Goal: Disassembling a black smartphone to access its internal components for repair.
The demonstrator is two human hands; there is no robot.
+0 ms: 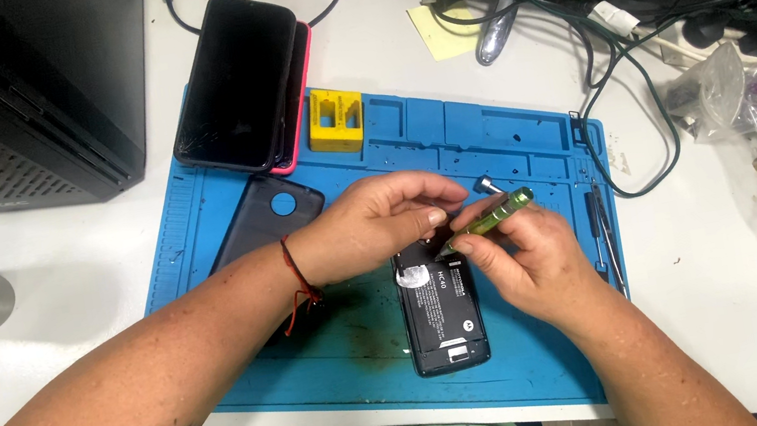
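The right hand (532, 254) grips a green screwdriver (491, 217) over the open phone (442, 309); the left hand (380, 223) pinches above it. A slip could pierce the battery (444, 304).

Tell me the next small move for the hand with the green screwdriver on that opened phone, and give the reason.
Probably lower the green screwdriver tip straight onto the upper edge of the opened phone and seat it before turning. The right hand holds the driver slanted, its tip just at the phone's top, while the left hand covers that end as if steadying it. The exact screw is hidden beneath the fingers.
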